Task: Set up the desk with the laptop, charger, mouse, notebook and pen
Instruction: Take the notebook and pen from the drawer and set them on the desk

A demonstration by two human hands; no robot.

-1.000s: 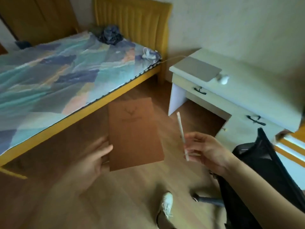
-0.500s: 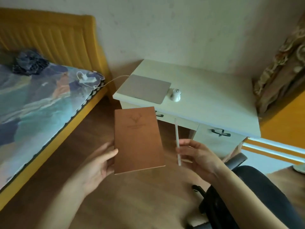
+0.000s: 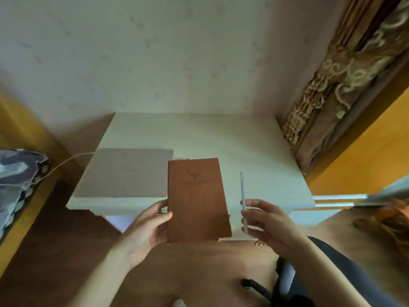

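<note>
A person stands at the desk (image 3: 254, 151), left hand (image 3: 146, 231) gripping the brown notebook (image 3: 197, 200) by its edge, right hand (image 3: 267, 222) pinching the pen (image 3: 242, 196). The closed laptop (image 3: 126, 171) already lies there, charger cable (image 3: 64, 162) attached; notebook and pen remain unplaced, mouse unseen.

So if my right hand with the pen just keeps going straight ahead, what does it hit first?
Probably the bare desk top. The right hand points the pen forward over its open area, right of the notebook; depth is hard to judge.

mouse hidden behind notebook (image 3: 197, 200), chair (image 3: 287, 284) cropped
</note>
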